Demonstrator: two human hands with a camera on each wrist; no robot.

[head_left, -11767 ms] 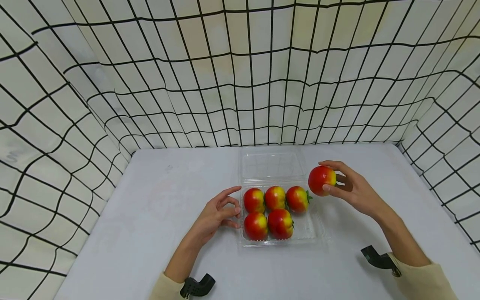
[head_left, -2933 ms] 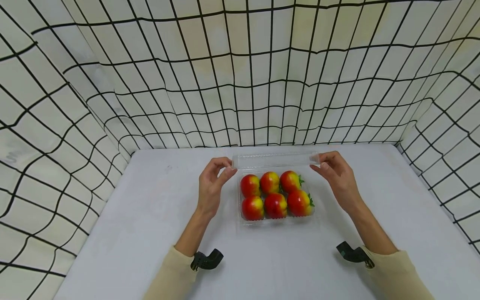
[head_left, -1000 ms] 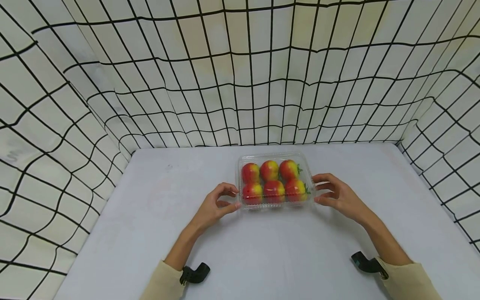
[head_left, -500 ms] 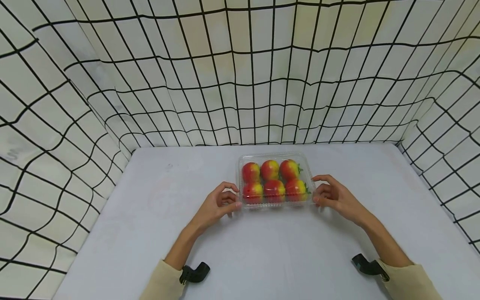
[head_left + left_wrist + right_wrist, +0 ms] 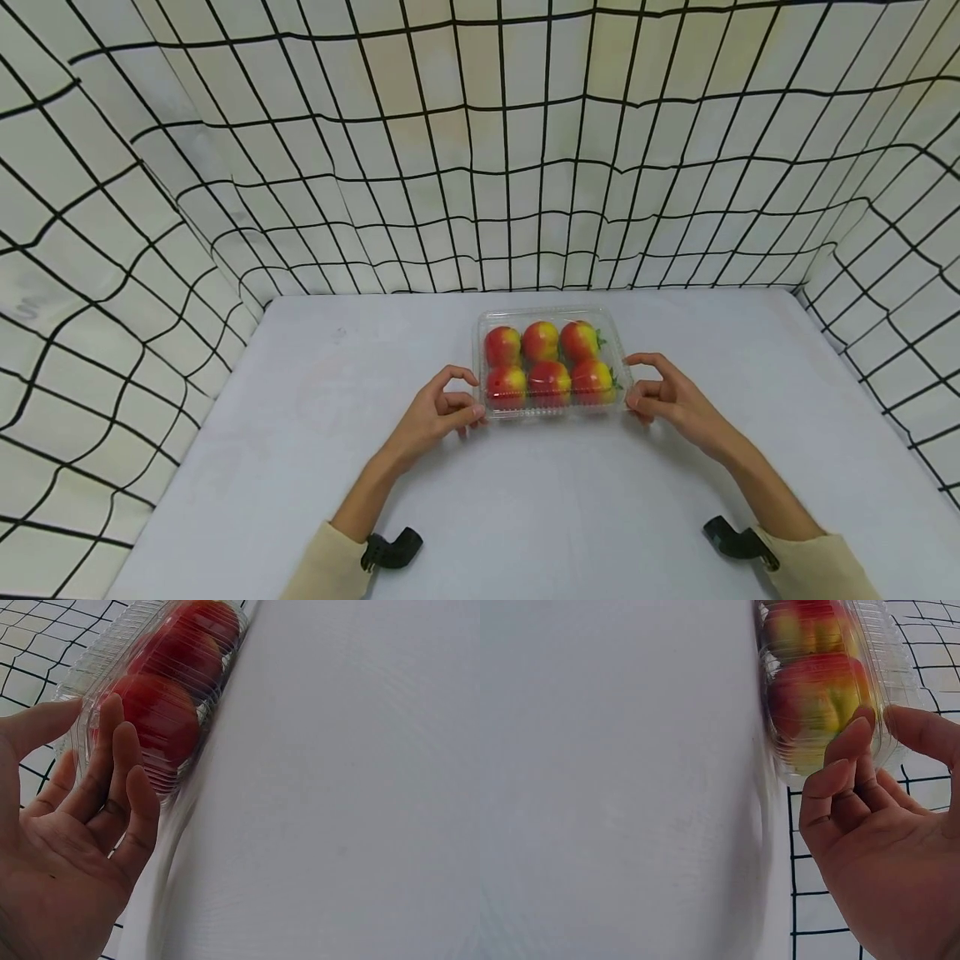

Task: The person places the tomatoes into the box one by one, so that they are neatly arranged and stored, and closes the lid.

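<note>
A clear plastic clamshell box (image 5: 553,315) sits with its lid down at the back middle of the table. Inside are several red-and-yellow fruits (image 5: 549,379), tomato-like, some showing green leafy tops. My left hand (image 5: 433,415) pinches the box's front left corner, thumb at the rim and other fingers bent beneath. At the opposite front corner, my right hand (image 5: 671,402) pinches the rim in the same way, its index finger stretched along the side. In the left wrist view, red fruit (image 5: 159,720) shows through the ribbed wall beside the fingertips.
The box stands on a white table (image 5: 555,508), close to its back edge. Black netting (image 5: 525,167) over pale walls encloses the back and both sides. Dark camera mounts (image 5: 392,548) sit at both sleeve cuffs.
Earlier my right hand held one fruit beside the open box. Both hands then brought the lid forward and down over the fruits. Lately the fingers have closed in at the front corners.
</note>
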